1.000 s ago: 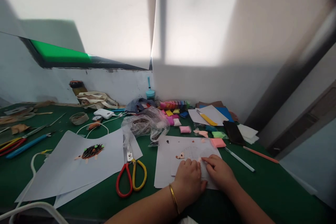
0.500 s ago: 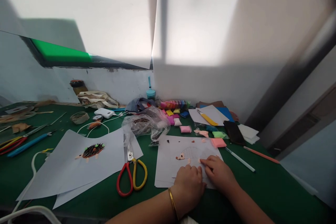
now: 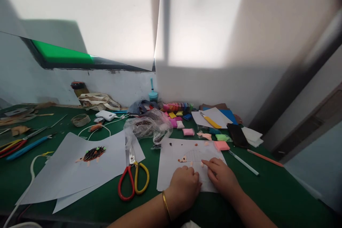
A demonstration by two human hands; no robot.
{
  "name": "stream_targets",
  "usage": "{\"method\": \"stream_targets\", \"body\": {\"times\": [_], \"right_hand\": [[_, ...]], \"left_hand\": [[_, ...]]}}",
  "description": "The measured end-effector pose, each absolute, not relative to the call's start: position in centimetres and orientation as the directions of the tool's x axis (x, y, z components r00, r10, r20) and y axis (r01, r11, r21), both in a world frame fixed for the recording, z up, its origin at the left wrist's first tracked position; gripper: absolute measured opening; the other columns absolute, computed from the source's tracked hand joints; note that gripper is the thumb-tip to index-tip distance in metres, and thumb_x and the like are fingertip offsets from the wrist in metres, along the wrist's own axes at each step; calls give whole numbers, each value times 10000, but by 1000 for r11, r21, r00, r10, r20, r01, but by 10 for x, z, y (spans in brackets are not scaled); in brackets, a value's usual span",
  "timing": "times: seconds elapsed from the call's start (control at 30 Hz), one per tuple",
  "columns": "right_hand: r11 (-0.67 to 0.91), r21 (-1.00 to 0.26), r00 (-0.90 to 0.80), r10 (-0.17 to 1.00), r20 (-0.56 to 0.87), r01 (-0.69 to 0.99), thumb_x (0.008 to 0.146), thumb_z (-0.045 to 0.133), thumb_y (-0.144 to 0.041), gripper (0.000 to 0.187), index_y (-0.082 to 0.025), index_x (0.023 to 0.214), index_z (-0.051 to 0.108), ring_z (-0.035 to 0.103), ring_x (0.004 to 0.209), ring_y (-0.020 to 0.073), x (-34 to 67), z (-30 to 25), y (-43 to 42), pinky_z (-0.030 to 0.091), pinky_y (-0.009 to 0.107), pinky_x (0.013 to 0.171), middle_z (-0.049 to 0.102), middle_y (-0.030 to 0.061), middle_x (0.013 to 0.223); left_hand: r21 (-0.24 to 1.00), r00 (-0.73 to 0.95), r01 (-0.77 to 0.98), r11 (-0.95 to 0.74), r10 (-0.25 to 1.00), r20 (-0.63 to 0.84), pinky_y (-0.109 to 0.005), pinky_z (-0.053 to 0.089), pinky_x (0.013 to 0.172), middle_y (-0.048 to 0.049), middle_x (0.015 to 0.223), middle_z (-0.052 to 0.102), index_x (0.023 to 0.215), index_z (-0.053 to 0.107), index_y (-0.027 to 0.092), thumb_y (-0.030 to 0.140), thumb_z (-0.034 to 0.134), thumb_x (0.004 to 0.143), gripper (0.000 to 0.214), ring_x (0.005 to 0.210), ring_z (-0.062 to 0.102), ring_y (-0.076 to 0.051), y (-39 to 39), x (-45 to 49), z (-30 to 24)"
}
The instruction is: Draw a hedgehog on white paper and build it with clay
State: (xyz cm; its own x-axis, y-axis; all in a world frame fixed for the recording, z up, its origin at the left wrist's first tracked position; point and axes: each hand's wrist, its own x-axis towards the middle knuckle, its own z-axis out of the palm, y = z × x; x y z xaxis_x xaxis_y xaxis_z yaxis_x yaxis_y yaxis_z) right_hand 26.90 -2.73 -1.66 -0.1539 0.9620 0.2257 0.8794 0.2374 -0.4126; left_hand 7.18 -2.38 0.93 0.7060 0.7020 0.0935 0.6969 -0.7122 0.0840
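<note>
A white paper sheet (image 3: 167, 171) carries an outlined hedgehog drawing (image 3: 194, 155); its face and small legs are peach clay. My right hand (image 3: 223, 175) lies at the paper's right side, index finger stretched out to the drawing's lower edge, just above the rear clay leg (image 3: 202, 164). Whether that fingertip presses or hovers cannot be told. My left hand (image 3: 184, 185), with a gold bangle at the wrist, rests on the lower part of the sheet. Its fingers are curled, and anything inside them is hidden. Small clay bits (image 3: 196, 144) dot the paper's top edge.
Red-and-yellow-handled scissors (image 3: 132, 178) lie left of the sheet. Farther left, another paper (image 3: 61, 171) bears a spiky finished-looking hedgehog (image 3: 94, 154). Behind are clay packets (image 3: 188, 132), a plastic bag (image 3: 149, 124) and a yellow cutter (image 3: 212, 121). A pen (image 3: 244, 162) sits at right.
My left hand has slid a little left, away from my right hand. The right index fingertip has shifted slightly up and left, leaving the rear clay leg more exposed.
</note>
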Motion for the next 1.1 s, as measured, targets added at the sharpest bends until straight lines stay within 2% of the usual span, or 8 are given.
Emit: {"method": "stream_targets", "body": {"times": [0.1, 0.27, 0.37, 0.63, 0.77, 0.9, 1.1], "right_hand": [[310, -428, -223, 944, 241, 849, 858, 414, -195, 413, -232, 1185, 665, 598, 927, 194, 266, -17, -28, 493, 311, 831, 647, 68, 973], [330, -458, -254, 942, 222, 825, 851, 429, -190, 414, -246, 1188, 663, 606, 926, 192, 262, -16, -30, 498, 302, 825, 651, 66, 990], [304, -476, -234, 951, 202, 825, 856, 421, -210, 413, -244, 1188, 664, 611, 934, 193, 263, -15, -29, 498, 301, 831, 655, 63, 989], [90, -468, -10, 985, 170, 879, 883, 358, -265, 425, -205, 1167, 669, 612, 971, 198, 266, -18, -25, 487, 293, 827, 663, 68, 1018], [106, -429, -51, 989, 137, 897, 869, 381, -261, 413, -237, 1159, 674, 612, 942, 190, 265, -18, -24, 476, 279, 803, 664, 53, 981], [125, -398, -84, 989, 121, 909, 854, 401, -243, 414, -241, 1165, 673, 605, 918, 189, 265, -18, -23, 467, 282, 788, 653, 50, 950], [170, -425, -115, 982, 153, 889, 846, 393, -203, 423, -245, 1154, 682, 600, 921, 180, 267, -17, -25, 469, 272, 807, 639, 47, 956]], "left_hand": [[48, 678, 727, -685, 727, 107, -365, 449, 686, -69, 882, 608, 957, 612, 174, 334, 445, 934, 233, 814, 556, -237, -21, 58, 9], [47, 650, 749, -661, 746, 144, -381, 457, 728, -94, 962, 604, 1242, 536, 172, 403, 488, 915, 404, 871, 551, -253, -19, 50, -2], [57, 640, 757, -651, 756, 137, -395, 460, 752, -112, 998, 602, 1330, 477, 148, 406, 489, 906, 496, 891, 547, -261, -18, 52, -6], [87, 627, 769, -634, 773, 95, -412, 464, 782, -136, 1066, 606, 1371, 445, 146, 438, 481, 890, 564, 933, 551, -280, -16, 52, -5], [92, 610, 784, -613, 790, 63, -421, 470, 785, -153, 1107, 617, 1403, 400, 130, 479, 494, 876, 638, 948, 570, -296, -11, 56, -2], [88, 595, 800, -594, 803, 8, -416, 471, 782, -158, 1123, 622, 1361, 456, 149, 483, 473, 890, 578, 958, 584, -299, -7, 62, 4], [114, 601, 793, -598, 799, 5, -423, 474, 796, -159, 1143, 617, 1362, 450, 155, 491, 485, 888, 582, 985, 584, -300, -7, 60, 5]]}}
